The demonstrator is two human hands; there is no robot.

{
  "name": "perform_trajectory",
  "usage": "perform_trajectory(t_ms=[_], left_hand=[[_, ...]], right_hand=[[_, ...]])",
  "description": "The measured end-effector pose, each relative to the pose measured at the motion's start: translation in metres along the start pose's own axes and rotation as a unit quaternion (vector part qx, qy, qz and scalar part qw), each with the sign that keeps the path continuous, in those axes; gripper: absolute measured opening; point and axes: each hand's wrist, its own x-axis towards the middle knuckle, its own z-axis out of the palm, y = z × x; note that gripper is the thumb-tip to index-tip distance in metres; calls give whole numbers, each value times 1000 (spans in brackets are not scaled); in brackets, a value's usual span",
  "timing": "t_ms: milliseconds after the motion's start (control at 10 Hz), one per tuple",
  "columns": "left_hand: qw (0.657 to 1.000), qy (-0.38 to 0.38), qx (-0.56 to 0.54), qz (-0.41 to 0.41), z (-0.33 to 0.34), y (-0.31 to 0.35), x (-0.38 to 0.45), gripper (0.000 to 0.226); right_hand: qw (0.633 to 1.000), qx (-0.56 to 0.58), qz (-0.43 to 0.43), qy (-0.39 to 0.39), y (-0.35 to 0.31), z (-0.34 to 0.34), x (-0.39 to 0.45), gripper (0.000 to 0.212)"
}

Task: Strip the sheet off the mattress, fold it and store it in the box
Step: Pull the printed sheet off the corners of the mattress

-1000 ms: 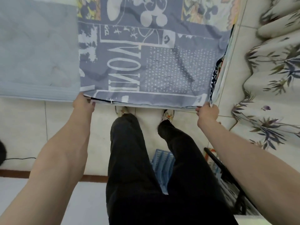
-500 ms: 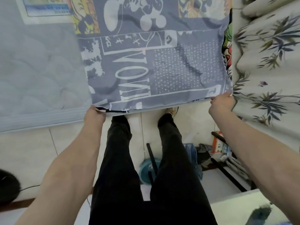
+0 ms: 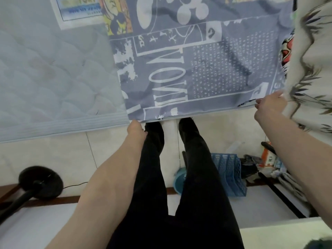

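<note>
The grey-blue printed sheet [image 3: 197,69] lies doubled over across the pale quilted mattress [image 3: 50,72], its near edge hanging past the mattress side. My left hand [image 3: 135,130] grips the sheet's near left corner from below. My right hand [image 3: 269,105] pinches the near right corner, held a little higher, right next to a leaf-patterned curtain. The bare mattress shows to the left of the sheet. No box is clearly in view.
The leaf-patterned curtain [image 3: 312,60] hangs at the right. On the tiled floor stand a blue plastic file rack [image 3: 228,173], a teal round object [image 3: 179,178], a black round lamp base [image 3: 41,182] and clutter [image 3: 265,162]. My legs in black trousers [image 3: 179,177] stand between.
Both hands have moved to the right with the sheet's near edge, uncovering more mattress on the left. My right hand has risen and now sits against the curtain.
</note>
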Motion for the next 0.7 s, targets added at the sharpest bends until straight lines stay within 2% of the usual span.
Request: perform_trajectory(t_ms=[100, 200, 300, 500, 700], left_hand=[[999, -36, -34, 4, 10, -13, 7, 42], [996, -51, -72, 16, 13, -23, 21, 29], [992, -45, -113, 23, 17, -23, 24, 19], [987, -48, -151, 34, 21, -27, 24, 45], [982, -38, -181, 46, 29, -25, 25, 49]], right_hand=[[1000, 28, 8, 1, 6, 11, 13, 55], [997, 36, 6, 67, 16, 16, 14, 52], [998, 22, -3, 60, 20, 27, 10, 51], [999, 25, 1, 35, 40, 36, 26, 32], [999, 12, -1, 36, 45, 33, 34, 30]])
